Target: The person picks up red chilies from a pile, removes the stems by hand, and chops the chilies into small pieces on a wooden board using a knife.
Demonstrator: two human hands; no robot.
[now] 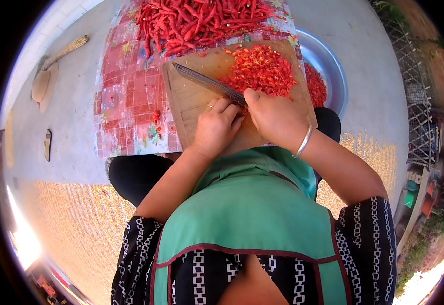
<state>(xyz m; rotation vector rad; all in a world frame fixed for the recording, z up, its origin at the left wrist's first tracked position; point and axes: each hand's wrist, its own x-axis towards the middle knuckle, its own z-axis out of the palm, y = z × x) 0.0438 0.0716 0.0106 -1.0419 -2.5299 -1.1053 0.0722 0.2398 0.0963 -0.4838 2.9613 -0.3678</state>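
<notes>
My right hand [278, 116] is closed round the handle end of a kitchen knife [206, 83], whose long dark blade points to the far left across the wooden cutting board [183, 99]. Close against the blade, my left hand [216, 126] has its fingers bent and pressed down on the board. A bit of red chili pepper shows at the fingertips, mostly hidden by the hand and knife. Beyond the blade, chopped red chili [262, 68] is heaped on the board's far right part.
Whole red chilies [196, 20] are piled at the table's far side, on a red patterned tablecloth [125, 101]. A metal basin [336, 76] holding chopped chili stands right of the table. A hand brush [64, 51], a hat [43, 86] and a phone [48, 145] lie on the ground at left.
</notes>
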